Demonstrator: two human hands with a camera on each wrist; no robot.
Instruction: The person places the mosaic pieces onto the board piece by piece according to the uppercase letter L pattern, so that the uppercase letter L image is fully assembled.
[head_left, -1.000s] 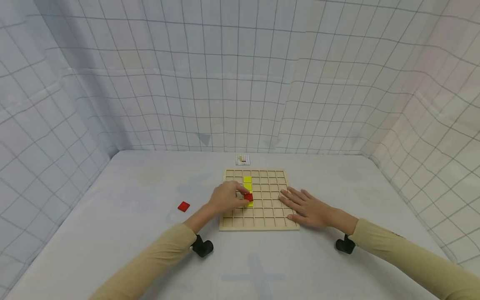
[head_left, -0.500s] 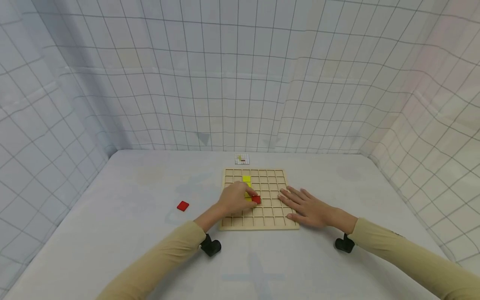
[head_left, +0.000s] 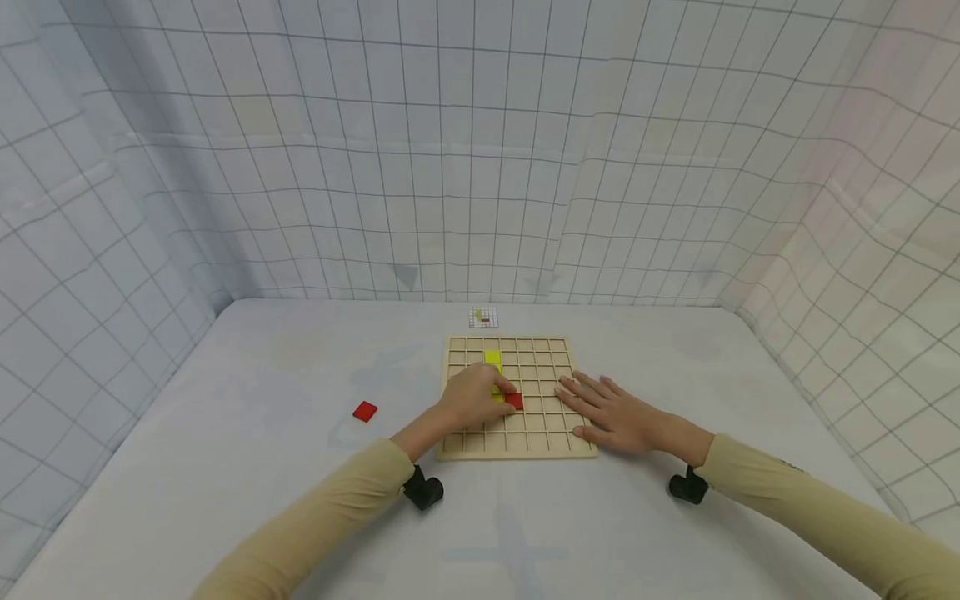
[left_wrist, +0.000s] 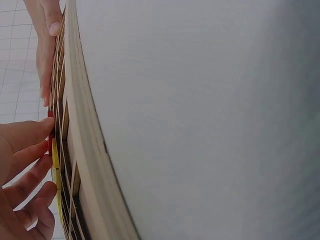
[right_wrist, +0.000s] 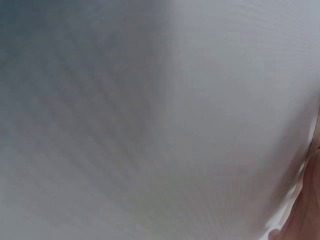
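A wooden grid board [head_left: 517,457] lies on the table in the head view. My left hand [head_left: 472,397] is over its middle and pinches a red square tile [head_left: 514,402] between thumb and fingertips, right at a cell beside the yellow tiles [head_left: 492,357]. The left wrist view shows the red tile [left_wrist: 50,131] at the board's surface, with the yellow tiles [left_wrist: 56,165] just below the fingers. Part of the yellow column is hidden behind my left hand. My right hand [head_left: 618,414] rests with straight, spread fingers on the board's right edge.
A second red tile [head_left: 365,411] lies on the table left of the board. Behind the board is a small card [head_left: 483,317] printed with a coloured grid. White grid-patterned curtains [head_left: 510,167] enclose the table's back and sides.
My left hand has carried the red tile rightward from over the yellow column to the cell beside it, and in the last half second has hardly moved. The right hand stays in place.
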